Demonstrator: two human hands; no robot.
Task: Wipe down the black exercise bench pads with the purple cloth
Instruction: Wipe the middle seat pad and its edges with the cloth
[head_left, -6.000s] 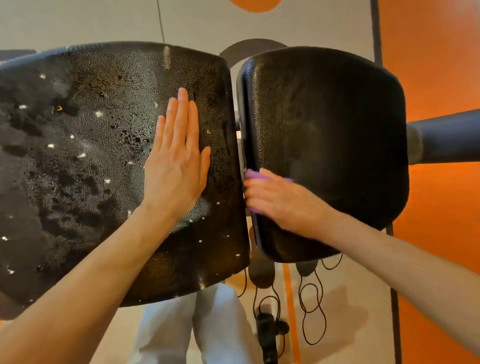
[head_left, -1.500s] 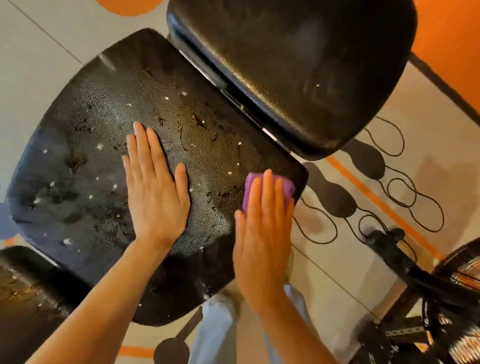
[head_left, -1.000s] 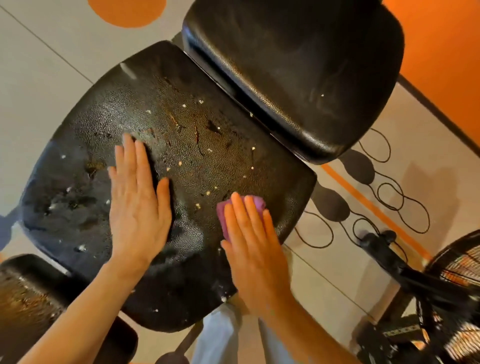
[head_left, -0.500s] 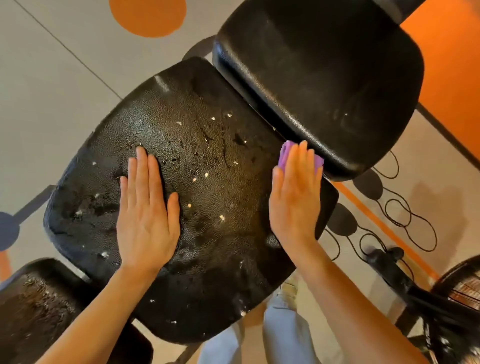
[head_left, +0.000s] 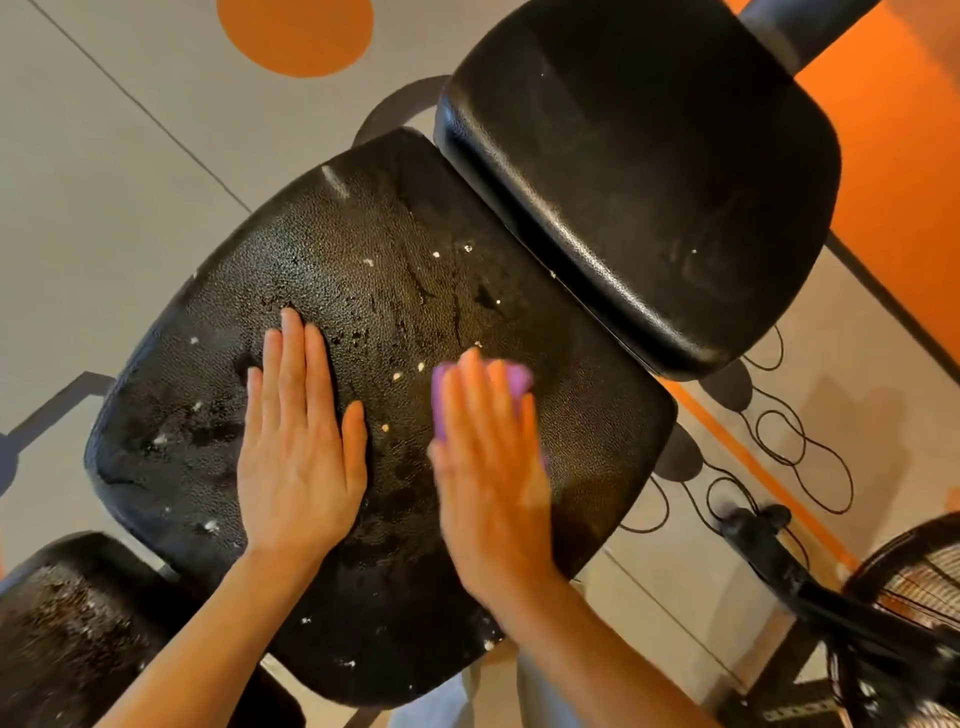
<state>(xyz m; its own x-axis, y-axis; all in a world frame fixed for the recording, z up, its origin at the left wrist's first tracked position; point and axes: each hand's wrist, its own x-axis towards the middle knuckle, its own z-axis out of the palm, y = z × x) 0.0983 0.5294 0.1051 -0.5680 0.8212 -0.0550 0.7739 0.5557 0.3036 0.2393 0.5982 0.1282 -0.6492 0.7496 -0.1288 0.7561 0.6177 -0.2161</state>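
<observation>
Our right hand (head_left: 493, 483) presses the purple cloth (head_left: 511, 379) flat under straight fingers; unwiped specks (head_left: 400, 374) lie just left, toward our flat left hand (head_left: 298, 452).

My right hand (head_left: 493, 478) is blurred and covers most of the purple cloth (head_left: 511, 376). The worn pad (head_left: 62, 639) at lower left and the fan (head_left: 909, 613) are cut off by the edges.

Bright, glare on pads (right hand (head_left: 493, 483) blurred).
</observation>
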